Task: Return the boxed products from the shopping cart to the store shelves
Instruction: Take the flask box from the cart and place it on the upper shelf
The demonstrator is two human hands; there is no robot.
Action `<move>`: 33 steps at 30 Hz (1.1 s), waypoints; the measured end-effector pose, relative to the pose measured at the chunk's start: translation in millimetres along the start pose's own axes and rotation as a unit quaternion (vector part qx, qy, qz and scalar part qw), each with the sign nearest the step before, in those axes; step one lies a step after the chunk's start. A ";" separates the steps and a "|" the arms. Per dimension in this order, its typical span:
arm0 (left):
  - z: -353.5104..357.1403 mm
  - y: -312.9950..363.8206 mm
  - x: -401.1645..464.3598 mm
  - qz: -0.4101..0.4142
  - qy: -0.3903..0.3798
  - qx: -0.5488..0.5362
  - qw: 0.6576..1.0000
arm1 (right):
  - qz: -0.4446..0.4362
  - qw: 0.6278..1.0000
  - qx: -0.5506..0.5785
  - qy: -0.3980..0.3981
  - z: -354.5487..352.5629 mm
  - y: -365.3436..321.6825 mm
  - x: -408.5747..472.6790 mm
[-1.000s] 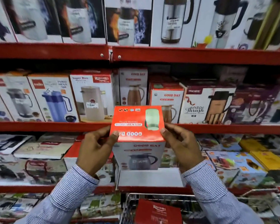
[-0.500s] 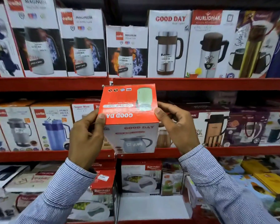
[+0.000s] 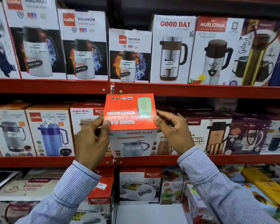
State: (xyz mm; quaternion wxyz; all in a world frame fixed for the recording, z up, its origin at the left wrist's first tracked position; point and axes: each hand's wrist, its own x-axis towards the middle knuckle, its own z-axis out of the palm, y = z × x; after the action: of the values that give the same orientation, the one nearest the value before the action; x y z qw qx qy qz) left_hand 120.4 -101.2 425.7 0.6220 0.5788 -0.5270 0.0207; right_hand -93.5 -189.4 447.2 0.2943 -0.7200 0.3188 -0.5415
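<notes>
I hold a red-topped Good Day jug box (image 3: 131,120) with both hands at the level of the middle shelf (image 3: 200,159). My left hand (image 3: 91,141) grips its left side, thumb on the red top. My right hand (image 3: 171,130) grips its right side. The box front shows a grey-blue jug. Its lower edge is at the shelf's front lip, in front of the gap between a Super Riva box (image 3: 84,115) and a Trueware box (image 3: 207,136). The shopping cart is out of view.
The top shelf (image 3: 184,90) carries tall flask boxes, among them Cello Magnum (image 3: 84,44) and Good Day (image 3: 173,49). A Cello Puro Hexa box (image 3: 48,131) stands at the left on the middle shelf. Lower shelves hold Rishabh boxes (image 3: 139,183).
The box and both hands have risen from the lower shelf level to the middle shelf. My view has tilted upward, so the cart has dropped out of sight.
</notes>
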 end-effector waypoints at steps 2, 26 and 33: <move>9.3 -4.3 2.2 -0.002 -0.002 0.001 1.000 | 0.008 1.000 -0.009 -0.006 2.2 10.1 6.0; 78.9 -43.7 65.5 -0.075 -0.082 0.062 0.992 | 0.051 0.995 -0.082 0.004 38.3 71.9 87.0; 91.3 -44.8 42.9 -0.025 -0.124 0.197 0.972 | -0.006 0.978 -0.198 -0.069 35.2 73.0 61.3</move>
State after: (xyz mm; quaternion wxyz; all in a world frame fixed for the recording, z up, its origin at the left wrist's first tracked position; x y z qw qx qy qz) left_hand 110.2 -208.8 402.9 0.4261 0.7010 -0.5707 0.0366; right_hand -56.8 -279.8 418.9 0.1637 -0.8014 0.3948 -0.4184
